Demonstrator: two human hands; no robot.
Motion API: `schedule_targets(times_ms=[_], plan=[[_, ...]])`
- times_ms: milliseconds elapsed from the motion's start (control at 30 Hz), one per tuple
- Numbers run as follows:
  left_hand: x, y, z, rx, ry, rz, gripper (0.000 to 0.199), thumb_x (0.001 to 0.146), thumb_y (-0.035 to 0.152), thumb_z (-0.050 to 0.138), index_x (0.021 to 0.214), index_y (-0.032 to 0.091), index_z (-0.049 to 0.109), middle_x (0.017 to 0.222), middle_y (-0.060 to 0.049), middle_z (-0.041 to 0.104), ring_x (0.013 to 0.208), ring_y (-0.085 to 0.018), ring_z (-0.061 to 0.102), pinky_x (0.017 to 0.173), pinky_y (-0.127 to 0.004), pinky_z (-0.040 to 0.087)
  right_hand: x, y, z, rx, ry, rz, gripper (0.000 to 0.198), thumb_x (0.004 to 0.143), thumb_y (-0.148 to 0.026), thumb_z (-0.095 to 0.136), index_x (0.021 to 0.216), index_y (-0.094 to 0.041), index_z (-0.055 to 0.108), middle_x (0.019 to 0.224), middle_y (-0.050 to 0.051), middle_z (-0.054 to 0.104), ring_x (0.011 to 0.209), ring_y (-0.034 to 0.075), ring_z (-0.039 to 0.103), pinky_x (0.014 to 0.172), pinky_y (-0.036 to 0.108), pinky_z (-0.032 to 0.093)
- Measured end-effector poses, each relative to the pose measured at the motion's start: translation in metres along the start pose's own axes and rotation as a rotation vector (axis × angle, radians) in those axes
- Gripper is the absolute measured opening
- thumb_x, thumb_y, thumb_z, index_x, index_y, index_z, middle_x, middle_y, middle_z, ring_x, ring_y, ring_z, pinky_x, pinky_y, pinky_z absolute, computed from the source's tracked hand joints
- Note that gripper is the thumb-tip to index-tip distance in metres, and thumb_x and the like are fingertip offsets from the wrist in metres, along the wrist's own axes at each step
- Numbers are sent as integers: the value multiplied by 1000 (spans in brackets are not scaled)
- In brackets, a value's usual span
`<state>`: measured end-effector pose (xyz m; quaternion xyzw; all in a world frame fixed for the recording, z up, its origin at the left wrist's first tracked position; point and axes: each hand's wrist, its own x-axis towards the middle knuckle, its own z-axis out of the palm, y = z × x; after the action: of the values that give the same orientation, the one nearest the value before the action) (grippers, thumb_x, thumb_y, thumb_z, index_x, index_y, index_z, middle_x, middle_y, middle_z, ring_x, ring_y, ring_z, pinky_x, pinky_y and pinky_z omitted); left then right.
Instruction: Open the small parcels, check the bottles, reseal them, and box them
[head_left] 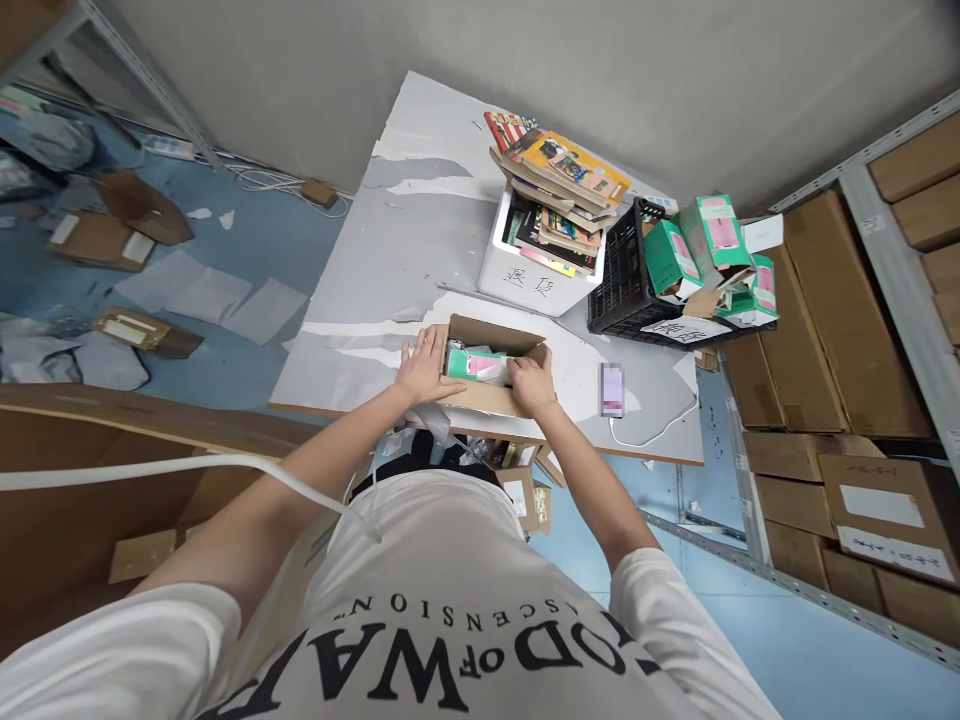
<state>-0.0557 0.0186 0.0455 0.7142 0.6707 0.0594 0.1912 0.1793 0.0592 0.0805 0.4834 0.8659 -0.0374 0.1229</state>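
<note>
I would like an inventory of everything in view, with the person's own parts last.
Table: one, grey-white, centre.
Open cardboard box: one, brown, table's near edge.
Package: one, green-pink, inside it.
Bin: one, white, beyond box.
Books: several, multicoloured, in and above bin.
Crate: one, black, right of bin.
Cartons: at least three, green-pink, in crate.
Phone: one, pinkish screen, table's right.
Cable: one, white, at phone.
Stacked boxes: many, brown, right.
Large cardboard box: one, brown, lower left.
Cord: one, white, lower left.
Paper sheets: several, white, left floor.
T-shirt: one, black-lettered white, bottom.
Left hand: one, bare, box's left end.
Right hand: one, bare, right end.
</note>
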Motion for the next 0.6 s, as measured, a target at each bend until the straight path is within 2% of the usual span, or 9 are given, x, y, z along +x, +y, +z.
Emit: schedule_targets(times_ms=[67,133,200,267,367,467,533,600], plan=[[-1,7,-9,29,27,44,109,72,70,53,150,5,12,157,-23,8,144,-41,-1,111,-63,2,14,-10,-7,-35,18,-73,43,91,-6,29,125,-15,56,116,14,64,110,24,55,113,58,4],[-4,14,-15,59,48,127,96,75,62,54,148,7,24,157,-21,11,144,-42,0,109,-66,-6,26,-20,-8,-75,3,-110,42,92,-6,30,120,-15,59,113,14,65,108,24,55,113,58,4],[-8,19,-18,75,40,203,78,78,53,54,143,12,38,155,-18,23,144,-41,6,108,-67,-11,36,-26,-5,-112,-59,-126,39,92,-8,32,115,-16,62,105,13,68,100,24,59,112,60,2],[-12,23,-17,77,20,219,62,82,48,50,135,17,50,147,-16,41,143,-39,14,107,-69,-14,40,-27,-3,-141,-146,-144,37,92,-8,33,111,-16,64,94,10,70,89,22,62,112,60,4],[-16,27,-15,74,-3,174,50,84,45,47,124,18,61,132,-16,56,141,-38,20,107,-69,-15,38,-18,-4,-136,-198,-131,34,90,-7,35,100,-14,67,91,12,70,86,22,64,110,52,21],[-15,33,-17,67,-43,156,48,82,39,51,124,21,61,129,-13,59,142,-37,19,111,-64,-13,30,-8,-12,-76,-129,-46,33,91,-9,35,103,-13,65,105,16,65,96,24,62,95,40,41],[-10,38,-18,42,-83,210,51,81,31,50,130,20,56,136,-12,54,143,-34,18,114,-60,-7,30,-7,-18,11,-88,56,34,95,-14,31,111,-13,61,112,16,63,101,24,60,88,35,44],[-1,43,-17,12,-144,276,59,79,23,49,136,11,49,143,-17,45,142,-33,22,117,-53,5,39,-11,-20,121,-151,158,35,96,-17,29,114,-11,59,115,16,63,105,24,59,89,32,44]])
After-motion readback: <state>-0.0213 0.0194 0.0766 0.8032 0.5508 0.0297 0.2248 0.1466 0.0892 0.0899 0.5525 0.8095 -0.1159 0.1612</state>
